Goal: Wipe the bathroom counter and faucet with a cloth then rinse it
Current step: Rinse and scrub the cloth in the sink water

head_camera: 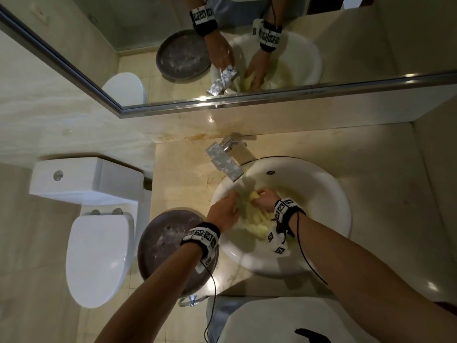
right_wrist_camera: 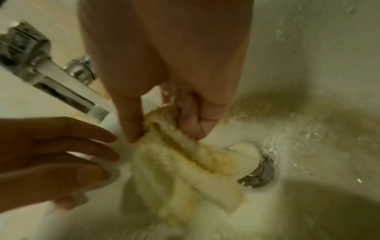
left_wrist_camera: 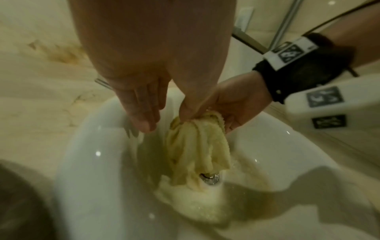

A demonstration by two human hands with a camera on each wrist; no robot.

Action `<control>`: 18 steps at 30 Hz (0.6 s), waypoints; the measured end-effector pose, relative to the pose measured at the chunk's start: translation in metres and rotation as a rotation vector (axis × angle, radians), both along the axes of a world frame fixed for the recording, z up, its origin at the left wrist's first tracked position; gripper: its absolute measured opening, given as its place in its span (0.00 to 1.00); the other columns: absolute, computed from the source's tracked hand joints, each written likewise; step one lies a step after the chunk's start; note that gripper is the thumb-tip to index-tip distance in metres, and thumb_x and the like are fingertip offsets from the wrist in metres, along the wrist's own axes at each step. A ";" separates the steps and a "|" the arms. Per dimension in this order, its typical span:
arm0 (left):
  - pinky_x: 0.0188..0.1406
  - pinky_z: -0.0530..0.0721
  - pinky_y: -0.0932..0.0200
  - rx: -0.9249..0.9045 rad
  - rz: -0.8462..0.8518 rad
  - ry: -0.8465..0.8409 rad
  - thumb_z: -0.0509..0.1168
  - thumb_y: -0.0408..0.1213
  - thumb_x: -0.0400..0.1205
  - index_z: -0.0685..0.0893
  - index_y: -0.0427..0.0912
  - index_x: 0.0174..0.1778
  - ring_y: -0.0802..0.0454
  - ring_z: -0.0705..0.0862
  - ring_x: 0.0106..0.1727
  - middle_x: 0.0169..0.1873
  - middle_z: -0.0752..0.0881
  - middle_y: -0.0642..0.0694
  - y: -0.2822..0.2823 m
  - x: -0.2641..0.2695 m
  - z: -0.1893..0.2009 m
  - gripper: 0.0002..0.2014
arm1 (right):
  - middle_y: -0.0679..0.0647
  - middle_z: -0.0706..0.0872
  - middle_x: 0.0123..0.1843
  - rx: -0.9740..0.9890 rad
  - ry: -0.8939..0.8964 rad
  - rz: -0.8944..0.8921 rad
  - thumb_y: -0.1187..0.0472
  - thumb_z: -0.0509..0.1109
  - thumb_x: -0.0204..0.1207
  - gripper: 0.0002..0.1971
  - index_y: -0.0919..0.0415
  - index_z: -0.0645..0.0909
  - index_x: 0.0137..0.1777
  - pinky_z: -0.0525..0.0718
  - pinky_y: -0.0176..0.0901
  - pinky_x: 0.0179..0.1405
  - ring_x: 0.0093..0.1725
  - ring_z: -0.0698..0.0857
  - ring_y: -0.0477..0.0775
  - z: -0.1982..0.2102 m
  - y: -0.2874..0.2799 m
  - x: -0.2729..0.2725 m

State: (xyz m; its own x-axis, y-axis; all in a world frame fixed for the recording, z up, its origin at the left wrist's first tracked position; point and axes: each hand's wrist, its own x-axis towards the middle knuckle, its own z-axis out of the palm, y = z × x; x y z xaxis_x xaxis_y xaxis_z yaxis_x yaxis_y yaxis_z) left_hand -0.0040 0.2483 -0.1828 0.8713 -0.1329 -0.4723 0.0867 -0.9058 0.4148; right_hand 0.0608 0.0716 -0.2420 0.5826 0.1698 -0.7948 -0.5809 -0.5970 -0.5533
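A wet yellow cloth [head_camera: 254, 219] [left_wrist_camera: 195, 146] [right_wrist_camera: 174, 170] hangs bunched into the white sink [head_camera: 321, 184] [left_wrist_camera: 82, 162] [right_wrist_camera: 308, 48], its lower end over the drain [left_wrist_camera: 211, 179] [right_wrist_camera: 261, 173]. My right hand [head_camera: 264, 198] [left_wrist_camera: 232, 105] [right_wrist_camera: 164, 129] pinches its top between thumb and curled fingers. My left hand [head_camera: 226, 209] [left_wrist_camera: 166, 120] [right_wrist_camera: 92, 155] is beside it, fingers straight, thumb against the cloth's upper edge. The chrome faucet [head_camera: 223, 158] [right_wrist_camera: 41, 65] juts over the basin just behind both hands. Yellowish water and splashes lie around the drain.
The beige stone counter [head_camera: 185, 174] surrounds the sink, with brown stains near the faucet base. A dark round tray [head_camera: 168, 243] sits on it left of the basin. A white toilet [head_camera: 99, 243] stands further left. A mirror [head_camera: 222, 45] covers the wall behind.
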 end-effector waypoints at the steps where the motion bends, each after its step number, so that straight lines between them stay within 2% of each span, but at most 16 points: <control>1: 0.52 0.81 0.49 -0.008 0.002 0.041 0.62 0.38 0.84 0.72 0.41 0.73 0.39 0.83 0.60 0.63 0.83 0.41 -0.004 0.004 -0.004 0.20 | 0.53 0.84 0.53 0.083 -0.009 0.006 0.57 0.76 0.76 0.20 0.53 0.79 0.67 0.80 0.41 0.33 0.46 0.85 0.55 0.004 -0.001 0.000; 3: 0.55 0.80 0.53 -0.039 -0.016 0.097 0.63 0.37 0.84 0.74 0.36 0.68 0.39 0.82 0.61 0.60 0.82 0.38 -0.012 0.015 -0.014 0.17 | 0.51 0.88 0.56 0.237 0.001 0.045 0.54 0.76 0.77 0.23 0.46 0.80 0.72 0.85 0.40 0.38 0.49 0.89 0.53 0.014 -0.007 0.000; 5: 0.57 0.83 0.52 -0.087 -0.013 0.155 0.67 0.39 0.82 0.76 0.38 0.66 0.40 0.84 0.57 0.54 0.84 0.40 -0.020 0.024 -0.024 0.18 | 0.49 0.89 0.55 0.272 -0.005 0.100 0.51 0.76 0.78 0.21 0.44 0.82 0.72 0.86 0.37 0.43 0.51 0.89 0.50 0.016 -0.018 0.003; 7: 0.59 0.82 0.52 -0.082 -0.046 0.215 0.72 0.47 0.79 0.77 0.43 0.69 0.43 0.85 0.59 0.57 0.86 0.43 -0.024 0.031 -0.030 0.24 | 0.47 0.87 0.53 0.199 -0.029 0.161 0.48 0.78 0.76 0.21 0.48 0.84 0.68 0.87 0.43 0.48 0.53 0.87 0.52 0.013 -0.030 0.006; 10: 0.67 0.79 0.48 0.115 -0.206 0.318 0.72 0.58 0.76 0.77 0.45 0.73 0.40 0.80 0.68 0.69 0.82 0.42 -0.028 0.035 -0.041 0.33 | 0.49 0.80 0.52 0.005 -0.058 0.315 0.51 0.81 0.72 0.25 0.52 0.79 0.66 0.82 0.42 0.42 0.51 0.83 0.54 0.005 -0.049 0.005; 11: 0.68 0.79 0.46 0.166 -0.242 0.344 0.73 0.61 0.74 0.77 0.45 0.74 0.39 0.80 0.69 0.70 0.81 0.41 -0.030 0.036 -0.043 0.36 | 0.51 0.81 0.52 -0.062 -0.080 0.395 0.53 0.81 0.72 0.23 0.53 0.78 0.64 0.83 0.44 0.44 0.50 0.83 0.56 0.002 -0.053 0.004; 13: 0.67 0.80 0.46 0.208 -0.251 0.377 0.74 0.63 0.72 0.77 0.45 0.74 0.39 0.80 0.69 0.70 0.80 0.42 -0.032 0.037 -0.048 0.38 | 0.56 0.86 0.53 -0.159 -0.142 0.533 0.58 0.77 0.75 0.13 0.53 0.80 0.56 0.85 0.49 0.49 0.49 0.85 0.59 -0.004 -0.059 0.005; 14: 0.67 0.80 0.48 0.215 -0.250 0.373 0.72 0.62 0.74 0.77 0.44 0.74 0.39 0.80 0.69 0.70 0.80 0.42 -0.033 0.039 -0.049 0.36 | 0.57 0.87 0.54 -0.220 -0.176 0.580 0.60 0.73 0.77 0.08 0.53 0.81 0.54 0.85 0.49 0.49 0.49 0.86 0.60 -0.004 -0.062 0.007; 15: 0.67 0.79 0.50 0.224 -0.244 0.344 0.70 0.60 0.78 0.78 0.43 0.74 0.40 0.80 0.70 0.71 0.80 0.42 -0.034 0.040 -0.049 0.33 | 0.57 0.88 0.55 -0.289 -0.213 0.598 0.63 0.68 0.79 0.08 0.53 0.82 0.56 0.84 0.48 0.48 0.49 0.86 0.60 -0.002 -0.066 0.010; 18: 0.62 0.80 0.51 0.238 -0.204 0.115 0.63 0.52 0.85 0.82 0.43 0.67 0.41 0.82 0.66 0.67 0.82 0.42 -0.033 0.043 -0.043 0.20 | 0.57 0.86 0.60 -0.395 -0.308 0.537 0.64 0.62 0.82 0.17 0.52 0.80 0.68 0.81 0.48 0.48 0.54 0.86 0.63 0.009 -0.073 0.022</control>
State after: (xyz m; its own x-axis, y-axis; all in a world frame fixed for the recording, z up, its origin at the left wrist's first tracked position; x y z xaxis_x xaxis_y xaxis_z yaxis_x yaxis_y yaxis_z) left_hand 0.0394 0.2157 -0.2256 0.7772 -0.1728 -0.6051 -0.0722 -0.9797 0.1870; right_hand 0.0833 -0.0016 -0.2330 0.7066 0.2299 -0.6693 -0.0044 -0.9443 -0.3291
